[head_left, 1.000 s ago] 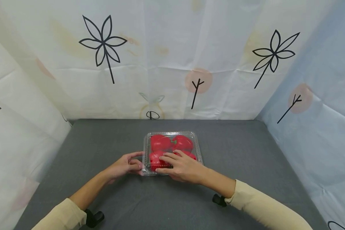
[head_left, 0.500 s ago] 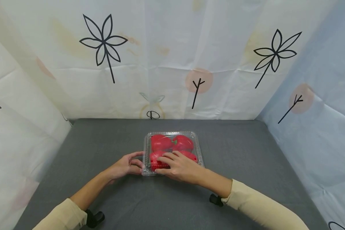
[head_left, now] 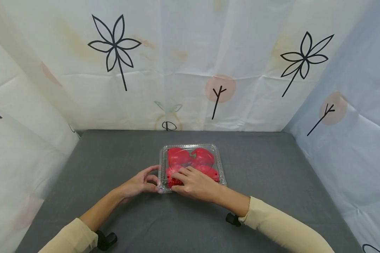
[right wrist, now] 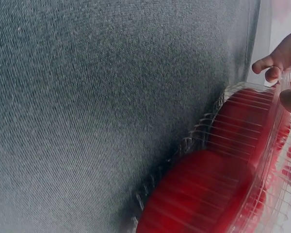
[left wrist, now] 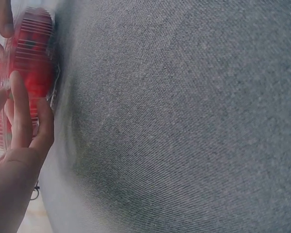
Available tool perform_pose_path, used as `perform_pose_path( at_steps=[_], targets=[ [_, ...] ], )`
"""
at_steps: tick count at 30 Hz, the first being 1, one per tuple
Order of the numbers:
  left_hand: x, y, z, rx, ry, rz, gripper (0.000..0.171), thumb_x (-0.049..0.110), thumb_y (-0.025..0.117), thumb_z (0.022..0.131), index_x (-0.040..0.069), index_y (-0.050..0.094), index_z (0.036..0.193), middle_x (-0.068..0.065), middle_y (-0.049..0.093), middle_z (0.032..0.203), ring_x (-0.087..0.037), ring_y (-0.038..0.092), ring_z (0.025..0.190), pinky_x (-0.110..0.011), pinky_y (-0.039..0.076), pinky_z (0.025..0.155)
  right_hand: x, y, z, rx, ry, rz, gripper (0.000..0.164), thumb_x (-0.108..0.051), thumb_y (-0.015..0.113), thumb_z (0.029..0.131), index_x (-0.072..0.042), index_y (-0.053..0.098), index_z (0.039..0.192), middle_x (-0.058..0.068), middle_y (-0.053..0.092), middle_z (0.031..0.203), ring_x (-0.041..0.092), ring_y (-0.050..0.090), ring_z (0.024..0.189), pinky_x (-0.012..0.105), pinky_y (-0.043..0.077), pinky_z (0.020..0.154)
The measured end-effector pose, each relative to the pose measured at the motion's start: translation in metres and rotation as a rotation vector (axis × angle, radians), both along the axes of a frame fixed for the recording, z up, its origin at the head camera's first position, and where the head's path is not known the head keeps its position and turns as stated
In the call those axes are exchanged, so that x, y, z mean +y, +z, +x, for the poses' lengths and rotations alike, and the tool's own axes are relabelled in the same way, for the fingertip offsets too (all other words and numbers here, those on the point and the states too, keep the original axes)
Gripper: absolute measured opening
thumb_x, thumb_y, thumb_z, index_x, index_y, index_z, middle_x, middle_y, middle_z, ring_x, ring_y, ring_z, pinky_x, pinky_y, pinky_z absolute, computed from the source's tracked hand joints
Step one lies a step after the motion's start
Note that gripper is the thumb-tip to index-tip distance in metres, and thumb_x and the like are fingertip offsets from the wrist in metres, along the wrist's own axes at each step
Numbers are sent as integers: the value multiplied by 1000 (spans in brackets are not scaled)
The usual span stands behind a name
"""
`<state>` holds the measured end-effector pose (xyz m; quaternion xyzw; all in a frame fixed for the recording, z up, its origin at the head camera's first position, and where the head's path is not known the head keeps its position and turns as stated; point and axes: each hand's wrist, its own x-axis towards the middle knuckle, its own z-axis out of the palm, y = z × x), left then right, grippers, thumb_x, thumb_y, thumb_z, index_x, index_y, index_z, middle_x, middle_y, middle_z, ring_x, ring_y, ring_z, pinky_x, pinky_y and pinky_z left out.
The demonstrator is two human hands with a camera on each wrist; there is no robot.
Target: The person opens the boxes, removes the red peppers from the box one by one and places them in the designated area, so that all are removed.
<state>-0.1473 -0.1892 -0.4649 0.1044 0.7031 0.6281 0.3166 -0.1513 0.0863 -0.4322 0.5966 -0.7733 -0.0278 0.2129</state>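
A clear plastic clamshell box [head_left: 221, 168] with several red bell peppers [head_left: 202, 157] inside lies on the grey table in the head view, its lid down. At its left front corner, my left hand [head_left: 137, 182] holds the side and rim between thumb and fingers. My right hand [head_left: 196, 184] lies over the front of the lid, fingers bent onto the top and thumb at the front rim near that corner. Ribbed walls of the box show in the right wrist view, with the left hand [right wrist: 281, 58] at the far corner.
The grey cloth tabletop [head_left: 256, 158] extends around the box. A white curtain [head_left: 177, 52] printed with leaves rises behind it, and more cloth hangs on both sides. Dark bands [head_left: 106, 240] sit on both wrists by the sleeves.
My right hand has slid a little leftward along the front of the lid, its fingers bending more. The left hand stays at the corner, and the box has hardly moved.
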Motion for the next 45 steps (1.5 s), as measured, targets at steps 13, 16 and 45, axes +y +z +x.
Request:
perform_pose_path(
  at_steps=[13, 16, 45],
  targets=[
    [0, -3, 0, -7, -18, 45, 87, 6, 68, 92, 7, 10, 157, -12, 62, 108, -23, 65, 93, -31, 50, 87, -11, -10, 5, -11, -18, -89, 27, -36, 81, 82, -21, 75, 104, 3, 66, 110, 18, 57, 99, 32, 51, 90],
    [0, -3, 0, -7, -17, 48, 87, 6, 68, 92, 7, 10, 157, -13, 61, 108, -23, 66, 93, -32, 51, 87, -12, -11, 6, -4, -35, -73, 31, -38, 81, 82, -21, 75, 107, 2, 65, 110, 18, 58, 101, 34, 51, 92],
    [2, -2, 1, -3, -20, 84, 89, 2, 66, 92, 6, 7, 157, -15, 58, 111, -24, 67, 97, -34, 54, 88, -19, -11, 13, 130, -137, 112, 37, -45, 74, 86, -18, 68, 111, 0, 63, 108, 17, 57, 101, 32, 51, 91]
  ],
)
